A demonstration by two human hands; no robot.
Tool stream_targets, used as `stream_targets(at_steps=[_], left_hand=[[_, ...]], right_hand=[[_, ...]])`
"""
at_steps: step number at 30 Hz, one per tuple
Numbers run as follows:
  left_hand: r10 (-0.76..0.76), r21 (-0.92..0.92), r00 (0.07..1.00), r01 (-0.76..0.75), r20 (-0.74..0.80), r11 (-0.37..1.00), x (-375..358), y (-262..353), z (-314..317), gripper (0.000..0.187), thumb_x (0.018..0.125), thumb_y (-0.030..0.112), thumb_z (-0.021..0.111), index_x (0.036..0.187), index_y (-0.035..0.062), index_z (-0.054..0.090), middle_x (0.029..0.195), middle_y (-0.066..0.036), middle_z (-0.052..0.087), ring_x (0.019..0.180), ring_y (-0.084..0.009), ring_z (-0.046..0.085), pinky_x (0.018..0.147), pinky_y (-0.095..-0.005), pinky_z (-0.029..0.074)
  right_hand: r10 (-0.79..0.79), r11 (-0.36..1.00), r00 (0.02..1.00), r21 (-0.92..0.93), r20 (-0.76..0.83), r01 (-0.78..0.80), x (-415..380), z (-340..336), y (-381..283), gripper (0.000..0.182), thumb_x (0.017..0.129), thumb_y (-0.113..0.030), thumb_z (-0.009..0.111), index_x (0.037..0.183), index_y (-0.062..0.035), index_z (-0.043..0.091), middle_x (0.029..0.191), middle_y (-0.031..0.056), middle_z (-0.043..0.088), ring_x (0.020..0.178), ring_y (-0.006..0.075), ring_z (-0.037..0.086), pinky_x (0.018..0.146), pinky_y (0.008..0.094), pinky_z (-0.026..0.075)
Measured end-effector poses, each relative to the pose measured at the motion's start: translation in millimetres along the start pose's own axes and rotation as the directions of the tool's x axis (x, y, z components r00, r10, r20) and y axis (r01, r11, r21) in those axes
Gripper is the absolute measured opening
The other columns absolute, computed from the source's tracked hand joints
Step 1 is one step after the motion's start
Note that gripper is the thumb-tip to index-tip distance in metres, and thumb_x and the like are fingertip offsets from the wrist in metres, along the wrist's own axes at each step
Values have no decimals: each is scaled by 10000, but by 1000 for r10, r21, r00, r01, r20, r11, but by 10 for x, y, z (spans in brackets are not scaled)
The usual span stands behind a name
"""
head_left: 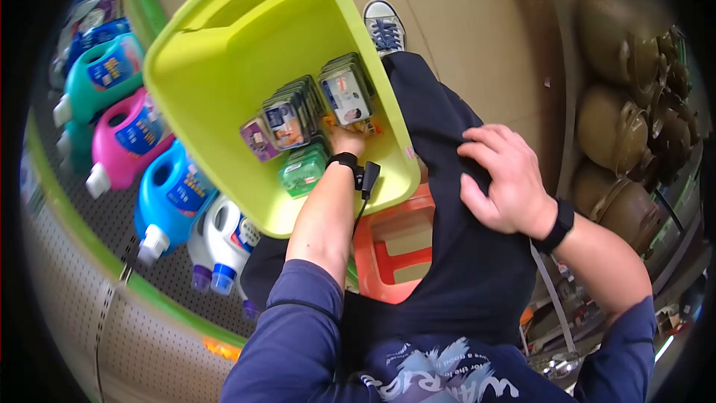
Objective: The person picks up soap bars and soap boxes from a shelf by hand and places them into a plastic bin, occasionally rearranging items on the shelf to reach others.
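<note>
The right hand point(507, 183) rests by the right thigh, its fingers loosely curled and empty. Inside the yellow-green bin point(216, 82), green packs point(304, 169) lie just left of the left hand point(347, 142), whose hidden grip I cannot tell; stacked packs point(347, 93) stand beyond.

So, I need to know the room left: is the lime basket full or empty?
The basket is part full: packs fill one area, bare plastic shows beside them.

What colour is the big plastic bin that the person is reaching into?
The large plastic bin is bright yellow-green, seen best in the head view.
</note>
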State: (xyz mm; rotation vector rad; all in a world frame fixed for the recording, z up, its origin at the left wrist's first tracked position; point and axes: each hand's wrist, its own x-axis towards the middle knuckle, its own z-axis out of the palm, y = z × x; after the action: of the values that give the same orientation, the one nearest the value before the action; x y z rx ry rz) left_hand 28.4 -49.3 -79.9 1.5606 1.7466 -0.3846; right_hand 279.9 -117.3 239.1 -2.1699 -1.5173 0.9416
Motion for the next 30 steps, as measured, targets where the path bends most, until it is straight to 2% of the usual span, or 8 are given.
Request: stream_targets(at_steps=[4, 9, 11, 13, 15, 20, 23, 30], left_hand=[[-3, -77, 998, 8, 67, 997, 446, -457, 521, 795, 758, 307, 735, 1348, -41, 333, 1207, -323, 539, 1136, -453, 545, 970, -507, 449], [-152, -88, 980, 164, 130, 982, 203, -152, 92, 680, 791, 357, 699, 1276, -33, 426, 1161, -307, 596, 1068, -434, 602, 912, -489, 488], [8, -74, 999, -5, 37, 997, -166, 143, -235, 510, 813, 321, 654, 1163, -40, 568, 1008, -271, 668, 929, -396, 667, 786, -474, 545], [25, 136, 942, -74, 336, 988, -338, 336, -622, 325, 776, 307, 716, 850, -9, 698, 935, -236, 693, 901, -373, 681, 790, -458, 552], [164, 23, 912, -186, 376, 982, -750, 479, -1114, 346, 765, 255, 730, 970, -13, 654, 938, -230, 691, 892, -380, 678, 794, -445, 556], [537, -265, 837, -496, 108, 827, -2305, 511, -2702, 691, 784, 158, 628, 1398, -25, 371, 1227, -258, 521, 1135, -395, 537, 987, -419, 437], [692, -26, 670, -723, -269, 690, -3005, -36, -3390, 633, 773, 106, 650, 1354, -24, 436, 1223, -241, 550, 1130, -396, 549, 981, -429, 443], [264, 143, 552, -254, -791, 957, -3830, -2082, -4498, 568, 750, 22, 606, 1311, 65, 528, 1269, -152, 566, 1171, -343, 549, 983, -456, 442]], right_hand=[[13, 1000, 999, 5, 49, -13, 39, -28, 35, 314, 637, -166, 665, 908, -9, 654, 1046, 153, 636, 1004, 357, 588, 834, 425, 480], [-6, 1000, 998, -3, 59, 6, 74, -9, -7, 318, 625, -154, 658, 910, -12, 653, 1053, 166, 639, 1004, 364, 595, 837, 437, 488], [-14, 1000, 999, -16, 42, 15, 79, 23, -63, 295, 656, -145, 648, 918, -9, 656, 1057, 181, 646, 1011, 379, 598, 879, 442, 490], [-19, 1000, 999, 7, 29, 19, 70, 71, -99, 273, 682, -130, 641, 923, -3, 657, 1059, 186, 653, 1009, 378, 602, 898, 434, 490], [-23, 1000, 1000, 12, 13, 23, 19, 143, -114, 245, 724, -130, 630, 931, -2, 661, 1068, 191, 656, 1011, 371, 606, 919, 419, 485], [-25, 994, 997, -101, 69, 32, -31, 183, -117, 242, 815, -182, 571, 958, -14, 669, 1019, 163, 670, 996, 338, 611, 888, 395, 483], [-5, 993, 1000, -119, 24, 8, -89, 206, -239, 295, 814, -232, 571, 953, -3, 695, 968, 191, 689, 933, 360, 640, 856, 404, 495], [-50, 977, 998, -210, -32, 42, -171, 295, -283, 340, 816, -282, 559, 928, 2, 708, 912, 218, 689, 889, 380, 652, 828, 421, 504]])
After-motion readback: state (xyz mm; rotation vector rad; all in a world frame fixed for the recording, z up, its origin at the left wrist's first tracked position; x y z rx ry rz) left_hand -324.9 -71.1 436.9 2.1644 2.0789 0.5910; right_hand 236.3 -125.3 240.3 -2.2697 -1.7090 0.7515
